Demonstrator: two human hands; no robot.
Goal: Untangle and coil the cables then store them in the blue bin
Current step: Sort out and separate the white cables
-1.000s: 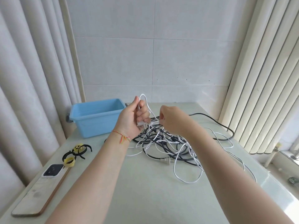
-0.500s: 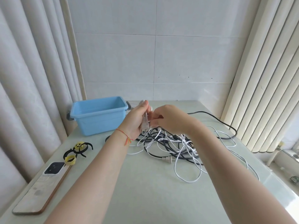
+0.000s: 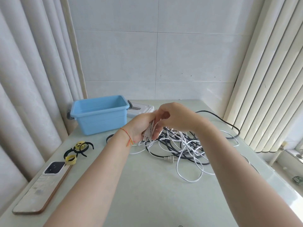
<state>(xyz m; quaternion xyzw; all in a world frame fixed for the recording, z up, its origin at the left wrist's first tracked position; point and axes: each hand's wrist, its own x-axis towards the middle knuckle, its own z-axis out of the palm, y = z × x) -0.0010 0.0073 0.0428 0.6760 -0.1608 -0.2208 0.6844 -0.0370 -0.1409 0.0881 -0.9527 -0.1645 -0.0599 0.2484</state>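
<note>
White cable (image 3: 183, 145) lies tangled with black cable (image 3: 170, 145) on the table (image 3: 147, 185), right of the blue bin (image 3: 98, 117). Left hand (image 3: 141, 126) grips a white plug and gathered strands; right hand (image 3: 173, 117) pinches the strands just beside it.

You face a far wall (image 3: 180, 54) of large pale tiles. Cream curtains (image 3: 32, 79) hang on your left, vertical blinds (image 3: 270, 87) on your right. A pale green table (image 3: 147, 194) fills the near ground, daylight brightening its right edge.
</note>
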